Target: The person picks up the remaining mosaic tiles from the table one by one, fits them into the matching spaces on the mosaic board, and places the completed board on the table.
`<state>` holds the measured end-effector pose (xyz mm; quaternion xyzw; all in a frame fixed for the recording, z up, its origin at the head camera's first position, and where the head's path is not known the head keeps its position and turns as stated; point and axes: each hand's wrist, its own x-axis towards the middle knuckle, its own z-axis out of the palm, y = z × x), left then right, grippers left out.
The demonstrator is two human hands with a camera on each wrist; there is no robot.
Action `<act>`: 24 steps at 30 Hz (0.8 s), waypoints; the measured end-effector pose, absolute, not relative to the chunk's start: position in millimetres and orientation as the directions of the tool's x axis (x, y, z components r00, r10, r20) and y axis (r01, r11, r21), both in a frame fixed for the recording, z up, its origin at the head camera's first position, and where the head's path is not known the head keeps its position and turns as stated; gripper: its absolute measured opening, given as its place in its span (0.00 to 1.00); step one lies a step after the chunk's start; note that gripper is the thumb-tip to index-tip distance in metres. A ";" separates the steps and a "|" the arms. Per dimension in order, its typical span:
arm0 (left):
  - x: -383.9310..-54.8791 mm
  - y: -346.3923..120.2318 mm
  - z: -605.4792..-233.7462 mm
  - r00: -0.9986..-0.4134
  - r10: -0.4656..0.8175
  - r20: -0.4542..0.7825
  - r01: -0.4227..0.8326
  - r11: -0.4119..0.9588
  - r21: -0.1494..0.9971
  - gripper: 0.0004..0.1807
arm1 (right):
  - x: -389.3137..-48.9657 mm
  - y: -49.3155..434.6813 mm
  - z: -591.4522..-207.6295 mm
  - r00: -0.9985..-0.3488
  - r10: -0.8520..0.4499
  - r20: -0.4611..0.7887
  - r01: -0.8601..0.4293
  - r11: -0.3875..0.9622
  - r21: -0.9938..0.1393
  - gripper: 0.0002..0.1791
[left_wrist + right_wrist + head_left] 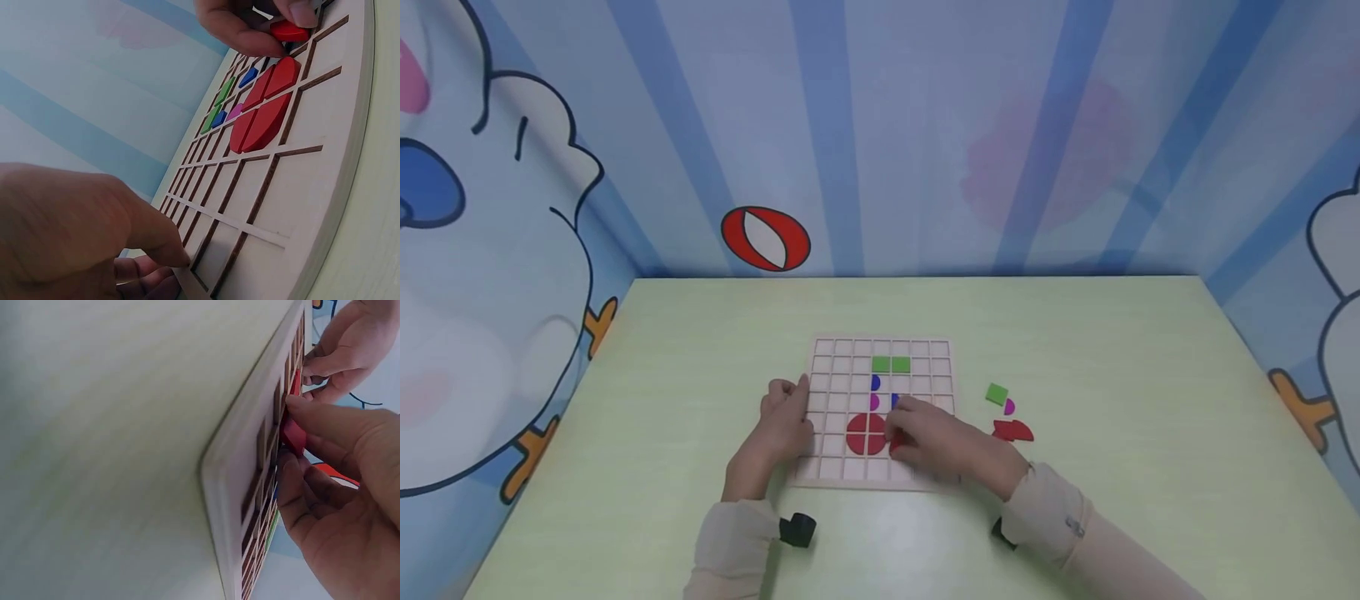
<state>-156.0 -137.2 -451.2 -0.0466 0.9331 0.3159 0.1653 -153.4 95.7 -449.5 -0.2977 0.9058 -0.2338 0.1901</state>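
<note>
Board (833,423) is lying on the table (1097,492), its grid bearing coloured pieces. The left hand (782,425) is gripping the board's left edge, its thumb side resting on the rim. The right hand (936,437) is pinching a small red piece (294,434) between thumb and fingers, holding it over the grid just right of four red quarters (857,423). Whether that piece is touching the board, I cannot tell. The quarters are filling four neighbouring cells and forming a circle.

Above them, a purple half (874,402) is sitting in one cell, with a blue half (876,382) in the cell beyond it. Two green squares (880,364) are lying side by side in the next row up. A second blue piece (894,401) is showing partly from behind the right hand.

Right of the board, a loose green square (997,394) is lying beside a loose purple half (1010,407), and loose red pieces (1019,431) are resting just below them. Behind the table, a striped wall (895,125) is standing.
</note>
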 end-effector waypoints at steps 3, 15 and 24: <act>-156.3 -137.1 -451.3 -0.942 0.016 -0.334 -0.188 0.800 0.570 0.39 | -149.4 96.1 -450.7 -0.773 -0.611 -0.173 -0.460 0.726 -0.512 0.18; -156.3 -137.5 -453.8 -0.942 0.008 -0.336 -0.196 0.798 0.570 0.39 | -139.3 94.8 -452.7 -0.828 -0.549 -0.113 -0.438 0.759 -0.482 0.15; -157.3 -138.2 -455.9 -0.941 0.007 -0.340 -0.199 0.798 0.568 0.39 | -139.8 97.9 -450.0 -0.791 -0.602 -0.109 -0.470 0.711 -0.523 0.15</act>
